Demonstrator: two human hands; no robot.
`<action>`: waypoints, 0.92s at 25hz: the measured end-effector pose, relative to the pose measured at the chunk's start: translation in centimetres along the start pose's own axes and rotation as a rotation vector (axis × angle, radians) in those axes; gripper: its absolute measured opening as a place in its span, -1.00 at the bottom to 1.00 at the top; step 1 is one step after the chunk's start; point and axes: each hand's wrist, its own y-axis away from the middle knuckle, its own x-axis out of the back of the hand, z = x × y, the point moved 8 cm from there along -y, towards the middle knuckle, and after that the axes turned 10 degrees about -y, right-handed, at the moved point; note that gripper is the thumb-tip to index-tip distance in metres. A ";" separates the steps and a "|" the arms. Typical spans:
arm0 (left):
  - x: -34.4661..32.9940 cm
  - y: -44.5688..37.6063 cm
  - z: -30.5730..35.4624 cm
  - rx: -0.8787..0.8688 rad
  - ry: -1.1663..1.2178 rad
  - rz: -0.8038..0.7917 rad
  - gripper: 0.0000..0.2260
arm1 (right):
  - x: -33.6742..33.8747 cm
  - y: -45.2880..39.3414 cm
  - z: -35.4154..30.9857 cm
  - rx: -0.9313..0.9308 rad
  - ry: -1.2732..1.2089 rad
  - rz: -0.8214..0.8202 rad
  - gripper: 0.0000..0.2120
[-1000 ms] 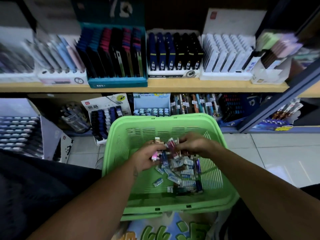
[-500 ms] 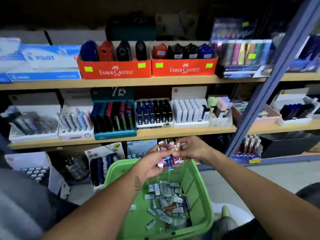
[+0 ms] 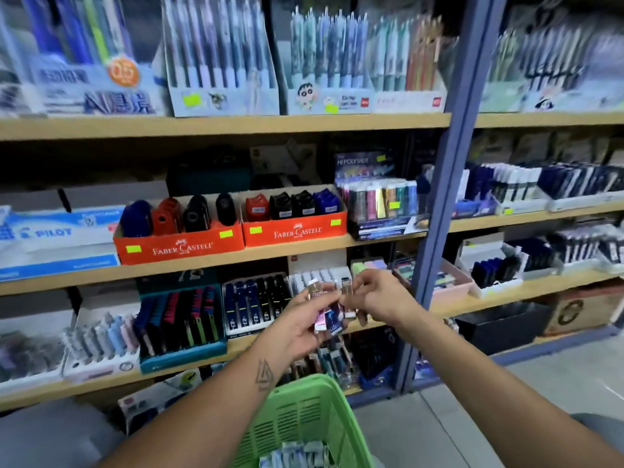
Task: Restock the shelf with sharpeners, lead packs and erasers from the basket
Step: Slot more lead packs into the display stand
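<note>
My left hand [image 3: 297, 327] holds a bunch of small lead packs [image 3: 329, 319], pink, blue and clear, raised in front of the lower shelf. My right hand [image 3: 374, 298] pinches one clear pack [image 3: 346, 286] at the top of that bunch. Both hands meet over the trays of lead packs [image 3: 256, 304] on the shelf. The green basket [image 3: 304, 413] sits low in the middle, with several small packs [image 3: 297, 456] lying at its bottom edge of view.
Two orange Faber-Castell boxes of sharpeners [image 3: 233, 228] stand on the middle shelf. A Hi-Polymer lead display [image 3: 378, 197] is to their right. A blue steel upright [image 3: 449, 184] divides the shelving. Pen displays fill the top shelf [image 3: 236, 125]. Tiled floor [image 3: 472, 417] lies to the right.
Both hands lifted the packs out of the basket and up toward the shelf. My view tilted upward, so the basket dropped low and the higher shelves appeared.
</note>
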 end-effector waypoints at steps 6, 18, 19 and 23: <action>-5.8 -0.9 6.4 -0.071 -0.042 0.011 -0.64 | 5.9 -0.4 -4.0 0.032 -0.210 0.218 -0.77; -9.1 -2.6 14.1 -0.075 0.084 -0.020 -0.60 | 12.1 -4.6 -10.3 0.137 -0.394 0.230 -0.84; -9.2 -2.8 15.0 -0.085 0.091 -0.025 -0.65 | 13.2 -5.4 -11.4 0.176 -0.265 0.269 -0.86; -7.6 -3.5 19.3 -0.178 0.073 0.047 -0.76 | 17.0 -9.4 -15.7 0.301 0.380 0.426 -0.93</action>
